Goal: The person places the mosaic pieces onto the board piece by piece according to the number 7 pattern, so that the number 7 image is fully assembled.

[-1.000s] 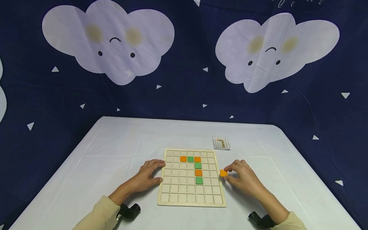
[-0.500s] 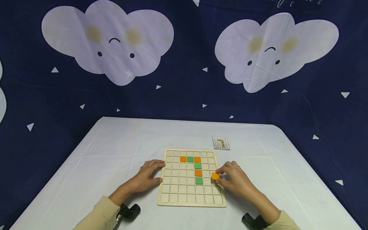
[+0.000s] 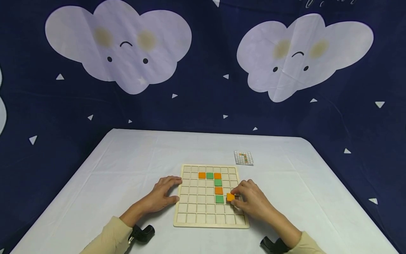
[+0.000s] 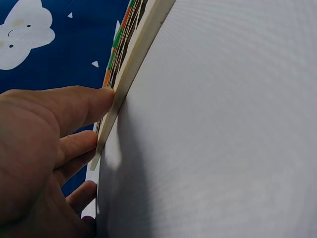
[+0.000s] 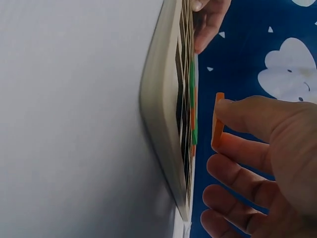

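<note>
My right hand (image 3: pixel 252 200) pinches an orange square tile (image 3: pixel 230 197) by its edge between thumb and fingers. In the right wrist view the tile (image 5: pixel 218 120) stands off the surface of the wooden grid board (image 5: pixel 157 99). My left hand (image 3: pixel 160 195) rests at the left edge of the board (image 3: pixel 191 225), its thumb and fingertips (image 4: pixel 105 101) touching the rim. Orange and green tiles lie in the grid: a row near the top with an orange tile (image 3: pixel 202 175) at its left end, and a column running down to a green tile (image 3: pixel 219 199).
Behind the board's right corner lies a small card (image 3: pixel 243 158) printed with a grid and a similar coloured pattern. A white cloth covers the table (image 3: pixel 136 151). A dark blue curtain (image 3: pixel 203 106) with clouds hangs behind it.
My right hand has carried the orange tile leftward and slightly nearer, from beside the board's right edge to over the squares right of the lowest green tile. The left hand has stayed put.
</note>
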{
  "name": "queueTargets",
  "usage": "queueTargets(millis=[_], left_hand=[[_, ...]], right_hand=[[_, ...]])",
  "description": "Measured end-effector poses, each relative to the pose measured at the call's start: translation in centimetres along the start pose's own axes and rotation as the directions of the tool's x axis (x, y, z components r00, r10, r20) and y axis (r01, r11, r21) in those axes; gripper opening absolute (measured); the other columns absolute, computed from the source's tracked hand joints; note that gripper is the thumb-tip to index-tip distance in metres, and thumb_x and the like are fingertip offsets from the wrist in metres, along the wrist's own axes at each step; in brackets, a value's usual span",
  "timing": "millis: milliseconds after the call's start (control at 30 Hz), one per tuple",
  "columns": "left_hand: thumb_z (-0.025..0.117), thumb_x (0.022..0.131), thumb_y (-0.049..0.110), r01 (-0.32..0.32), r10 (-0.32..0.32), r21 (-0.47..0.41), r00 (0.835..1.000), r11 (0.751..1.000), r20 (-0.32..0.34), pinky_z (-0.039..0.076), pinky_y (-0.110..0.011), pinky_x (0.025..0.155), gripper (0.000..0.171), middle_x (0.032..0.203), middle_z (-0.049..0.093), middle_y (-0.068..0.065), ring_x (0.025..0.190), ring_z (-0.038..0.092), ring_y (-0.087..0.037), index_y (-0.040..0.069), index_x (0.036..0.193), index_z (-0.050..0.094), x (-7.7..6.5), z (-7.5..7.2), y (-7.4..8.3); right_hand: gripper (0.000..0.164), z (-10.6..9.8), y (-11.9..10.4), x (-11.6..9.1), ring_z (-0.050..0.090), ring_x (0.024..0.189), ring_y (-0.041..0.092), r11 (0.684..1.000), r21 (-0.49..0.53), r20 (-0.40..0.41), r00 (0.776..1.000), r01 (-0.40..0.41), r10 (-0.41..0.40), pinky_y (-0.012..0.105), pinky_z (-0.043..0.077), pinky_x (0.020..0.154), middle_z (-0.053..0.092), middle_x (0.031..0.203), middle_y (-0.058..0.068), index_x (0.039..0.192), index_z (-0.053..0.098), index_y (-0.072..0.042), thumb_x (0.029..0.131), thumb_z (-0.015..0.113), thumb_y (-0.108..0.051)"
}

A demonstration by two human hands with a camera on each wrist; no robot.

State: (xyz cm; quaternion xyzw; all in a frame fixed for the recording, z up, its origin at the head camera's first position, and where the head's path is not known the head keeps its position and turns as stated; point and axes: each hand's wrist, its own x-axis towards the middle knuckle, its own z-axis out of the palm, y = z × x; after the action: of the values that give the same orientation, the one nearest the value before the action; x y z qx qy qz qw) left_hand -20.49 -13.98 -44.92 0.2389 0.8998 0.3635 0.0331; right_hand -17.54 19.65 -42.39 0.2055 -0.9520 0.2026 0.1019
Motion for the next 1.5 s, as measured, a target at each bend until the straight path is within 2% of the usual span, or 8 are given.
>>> queueTargets(millis=[367,767,1067,1500], left_hand=[[0.068,0.084,0.017,-0.015,0.015,0.004,1.000,1.000,0.001,0.020,-0.061,0.106,0.050,0.142,0.044,-0.007,0.136,0.030,-0.035,0.007,0.131,0.052,0.0,-0.1,0.1],[0.069,0.084,0.018,-0.001,0.001,0.001,1.000,1.000,0.004,0.020,-0.061,0.106,0.050,0.142,0.044,-0.007,0.136,0.030,-0.034,0.008,0.130,0.052,0.0,-0.1,0.1],[0.069,0.084,0.018,0.029,-0.029,-0.005,1.000,1.000,0.004,0.018,-0.061,0.107,0.051,0.143,0.044,-0.006,0.136,0.029,-0.034,0.009,0.130,0.052,0.1,-0.1,0.2],[0.069,0.083,0.017,0.001,-0.001,0.006,1.000,1.000,-0.006,0.021,-0.060,0.105,0.050,0.141,0.046,-0.005,0.134,0.032,-0.034,0.009,0.129,0.053,0.0,-0.1,0.1]], right_hand=[[0.019,0.8,-1.0,-0.2,0.035,0.078,0.003,0.997,0.000,0.005,0.997,0.081,-0.081,0.020,0.030,0.068,0.057,0.085,-0.013,0.090,0.072,-0.020,0.073,0.077,-0.026],[0.020,1.4,-1.8,-0.5,0.036,0.078,0.002,0.991,-0.027,0.019,0.991,0.134,-0.133,0.020,0.034,0.070,0.054,0.080,-0.013,0.088,0.071,-0.021,0.071,0.078,-0.030],[0.021,1.6,-2.3,-0.5,0.038,0.080,0.002,0.987,-0.051,0.038,0.988,0.155,-0.153,0.022,0.036,0.072,0.057,0.086,-0.014,0.089,0.071,-0.022,0.072,0.078,-0.033],[0.022,1.6,-2.7,-0.5,0.040,0.081,0.003,0.981,-0.080,0.049,0.984,0.176,-0.173,0.025,0.037,0.073,0.058,0.086,-0.012,0.090,0.072,-0.021,0.072,0.078,-0.033]])
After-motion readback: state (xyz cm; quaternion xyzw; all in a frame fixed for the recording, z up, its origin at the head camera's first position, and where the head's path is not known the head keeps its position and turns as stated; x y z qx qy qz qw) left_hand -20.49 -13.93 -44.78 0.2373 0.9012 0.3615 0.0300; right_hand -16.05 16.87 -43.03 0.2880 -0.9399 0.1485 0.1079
